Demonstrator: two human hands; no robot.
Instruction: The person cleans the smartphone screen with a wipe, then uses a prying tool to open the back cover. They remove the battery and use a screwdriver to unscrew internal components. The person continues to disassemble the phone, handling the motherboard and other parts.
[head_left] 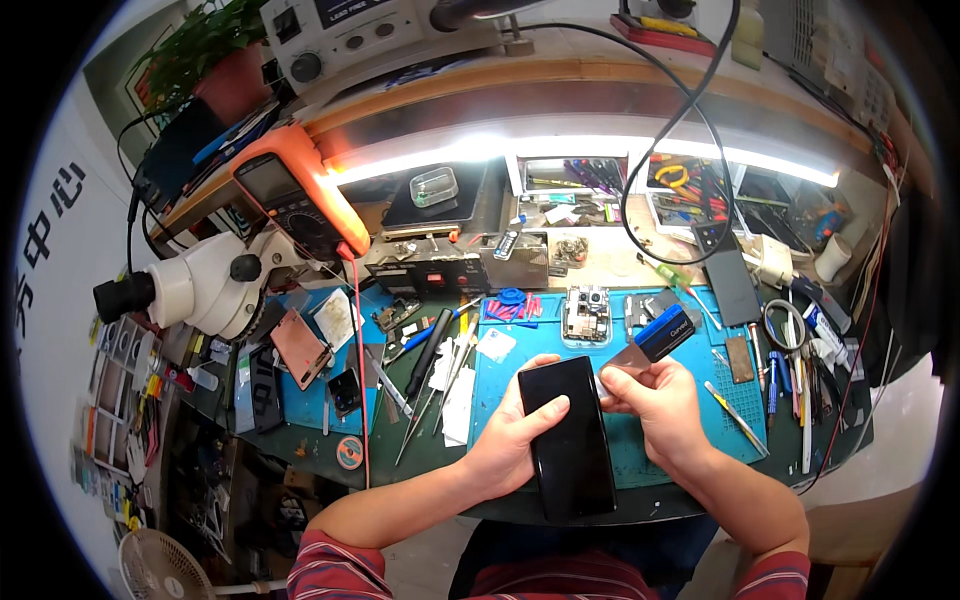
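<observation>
A smartphone with a dark, glossy screen (pixel 577 455) is in my left hand (pixel 503 440), tilted slightly over the near edge of the blue work mat (pixel 495 405). My left thumb rests on its screen and the fingers wrap its left side. In my right hand (pixel 662 405) is a thin pry blade with a blue and black handle (pixel 664 333), pinched low on its metal part. My right fingertips are at the phone's upper right edge; whether the blade's tip is in the seam, I cannot tell. Beyond the phone, an opened device with two round lenses (pixel 588 315) stands on the mat.
To the left are a white microscope (pixel 205 285), an orange multimeter (pixel 300 200) with a red lead, and a black-handled screwdriver (pixel 430 350). Tweezers (pixel 735 418) lie right of my right hand. Tool trays (pixel 570 175) line the back under a bright lamp. A black cable loop (pixel 628 195) hangs ahead.
</observation>
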